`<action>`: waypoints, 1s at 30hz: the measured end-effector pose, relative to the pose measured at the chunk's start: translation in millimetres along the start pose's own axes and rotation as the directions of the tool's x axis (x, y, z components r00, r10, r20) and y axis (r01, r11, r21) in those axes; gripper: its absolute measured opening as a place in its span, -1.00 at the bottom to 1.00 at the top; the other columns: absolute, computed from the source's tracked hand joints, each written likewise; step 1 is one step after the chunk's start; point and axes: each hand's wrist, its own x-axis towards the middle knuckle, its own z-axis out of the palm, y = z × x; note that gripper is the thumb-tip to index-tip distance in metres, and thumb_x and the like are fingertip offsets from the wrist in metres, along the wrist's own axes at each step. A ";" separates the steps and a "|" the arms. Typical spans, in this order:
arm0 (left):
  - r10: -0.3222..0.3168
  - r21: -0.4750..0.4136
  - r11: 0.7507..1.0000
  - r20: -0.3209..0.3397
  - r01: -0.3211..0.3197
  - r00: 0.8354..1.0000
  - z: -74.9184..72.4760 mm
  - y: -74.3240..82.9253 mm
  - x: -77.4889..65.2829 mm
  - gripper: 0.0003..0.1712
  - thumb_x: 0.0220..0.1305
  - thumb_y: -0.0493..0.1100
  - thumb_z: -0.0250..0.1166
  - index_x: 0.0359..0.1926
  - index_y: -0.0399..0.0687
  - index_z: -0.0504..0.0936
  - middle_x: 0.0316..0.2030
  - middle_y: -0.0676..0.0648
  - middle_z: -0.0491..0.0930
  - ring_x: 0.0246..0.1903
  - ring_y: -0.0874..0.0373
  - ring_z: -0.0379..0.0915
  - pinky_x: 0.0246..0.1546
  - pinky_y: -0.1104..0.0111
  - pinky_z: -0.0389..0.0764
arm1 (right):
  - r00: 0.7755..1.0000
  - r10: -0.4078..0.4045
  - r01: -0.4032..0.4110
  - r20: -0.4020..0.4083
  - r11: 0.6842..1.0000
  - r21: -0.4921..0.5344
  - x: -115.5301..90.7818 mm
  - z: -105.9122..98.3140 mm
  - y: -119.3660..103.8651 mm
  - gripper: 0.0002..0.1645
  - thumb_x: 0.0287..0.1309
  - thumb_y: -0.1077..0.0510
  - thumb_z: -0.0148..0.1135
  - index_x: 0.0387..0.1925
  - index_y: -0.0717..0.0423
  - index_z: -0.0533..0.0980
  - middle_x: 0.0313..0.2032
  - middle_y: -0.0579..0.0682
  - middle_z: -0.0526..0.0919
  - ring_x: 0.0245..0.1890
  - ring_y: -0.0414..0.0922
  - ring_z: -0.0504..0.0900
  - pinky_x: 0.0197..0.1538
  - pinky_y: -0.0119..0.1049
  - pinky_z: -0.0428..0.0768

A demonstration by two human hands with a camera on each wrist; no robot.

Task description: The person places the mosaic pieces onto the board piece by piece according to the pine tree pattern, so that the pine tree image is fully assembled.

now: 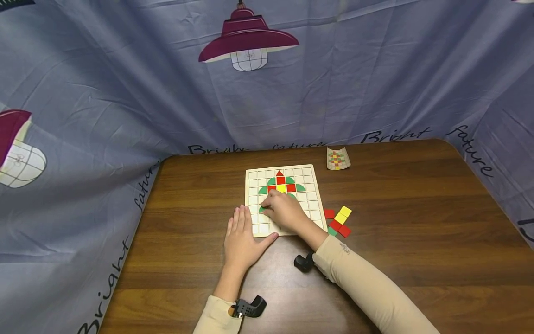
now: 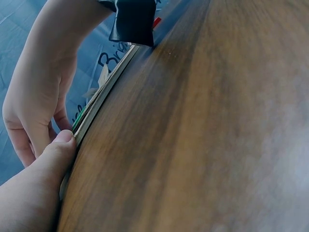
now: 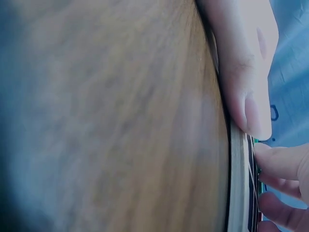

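Note:
A pale wooden grid board lies on the table, bearing a pattern of red, yellow and green pieces. My left hand rests at its near left corner, fingers straight along the left side and thumb on the front edge. Reaching over the board, my right hand pinches a green quarter-round piece at the lower left of the pattern; it hides part of that pattern. The left wrist view shows my left thumb against the board's edge. In the right wrist view, the right fingers bend down onto the board.
Loose red, yellow and green pieces lie right of the board. A small pattern card with curled edges sits at the back of the brown wooden table. Blue-grey cloth hangs behind and at the sides.

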 end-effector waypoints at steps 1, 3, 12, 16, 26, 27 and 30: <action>-0.001 0.002 1.000 0.001 0.001 1.000 0.1 -0.2 0.0 0.38 0.05 0.71 -0.01 0.54 -0.25 -0.02 0.55 -0.20 0.01 0.57 -0.01 -0.17 0.56 0.09 -0.04 | 1.000 0.002 -0.002 0.003 1.000 -0.004 -0.5 -0.4 -0.1 -0.77 0.16 0.10 0.42 -0.13 0.01 0.74 -0.19 -0.11 0.69 -0.19 -0.15 0.69 -0.16 -0.23 0.64; -0.003 0.005 1.000 0.003 0.003 1.000 0.4 -0.5 0.1 0.38 0.05 0.71 -0.02 0.55 -0.25 -0.02 0.55 -0.20 0.00 0.57 0.00 -0.17 0.57 0.09 -0.05 | 1.000 0.004 -0.004 0.006 1.000 -0.006 -1.6 -1.3 -0.4 -0.77 0.16 0.12 0.41 -0.12 0.01 0.74 -0.16 -0.10 0.70 -0.17 -0.14 0.70 -0.13 -0.21 0.65; -0.002 0.001 1.000 -0.001 0.002 1.000 0.2 -0.3 -0.3 0.38 0.05 0.71 -0.02 0.54 -0.25 -0.01 0.55 -0.19 0.01 0.57 -0.01 -0.16 0.56 0.09 -0.04 | 1.000 -0.007 0.007 0.006 1.000 0.003 -8.5 -7.9 0.3 -0.75 0.18 0.13 0.39 -0.08 -0.02 0.71 -0.15 -0.14 0.68 -0.20 -0.17 0.67 -0.17 -0.22 0.64; -0.003 0.003 1.000 0.000 0.003 1.000 -0.5 0.4 0.1 0.38 0.05 0.71 -0.02 0.54 -0.25 0.00 0.55 -0.20 0.01 0.57 -0.01 -0.16 0.56 0.09 -0.03 | 1.000 0.007 -0.007 -0.002 1.000 0.003 -15.3 -15.4 2.1 -0.71 0.22 0.10 0.34 -0.02 -0.03 0.68 -0.14 -0.15 0.68 -0.20 -0.18 0.65 -0.18 -0.19 0.64; -0.015 -0.002 1.000 0.007 0.015 1.000 -0.7 1.1 0.4 0.39 0.04 0.71 0.00 0.54 -0.26 -0.01 0.55 -0.20 -0.01 0.58 -0.01 -0.18 0.56 0.09 -0.04 | 0.995 0.077 -0.077 -0.065 0.997 -0.003 -48.3 -47.8 26.9 -0.68 0.23 0.05 0.35 0.01 -0.03 0.67 -0.15 -0.11 0.70 -0.25 -0.15 0.65 -0.22 -0.14 0.61; -0.016 -0.004 1.000 0.009 0.016 1.000 -0.7 1.1 0.3 0.39 0.04 0.71 0.00 0.54 -0.26 -0.01 0.55 -0.20 -0.01 0.58 -0.01 -0.18 0.56 0.09 -0.04 | 0.993 0.088 -0.089 -0.072 0.996 -0.003 -52.7 -51.4 31.3 -0.68 0.22 0.05 0.36 0.01 -0.02 0.67 -0.16 -0.11 0.70 -0.26 -0.16 0.65 -0.23 -0.16 0.60; -0.016 -0.011 1.000 0.011 0.016 1.000 -1.0 1.3 0.0 0.39 0.03 0.70 0.02 0.55 -0.25 -0.02 0.56 -0.20 -0.01 0.58 -0.01 -0.19 0.57 0.09 -0.05 | 0.987 0.133 -0.133 -0.088 0.991 0.002 -66.9 -62.3 46.4 -0.64 0.22 0.05 0.37 0.04 0.02 0.67 -0.18 -0.09 0.69 -0.33 -0.16 0.60 -0.32 -0.20 0.54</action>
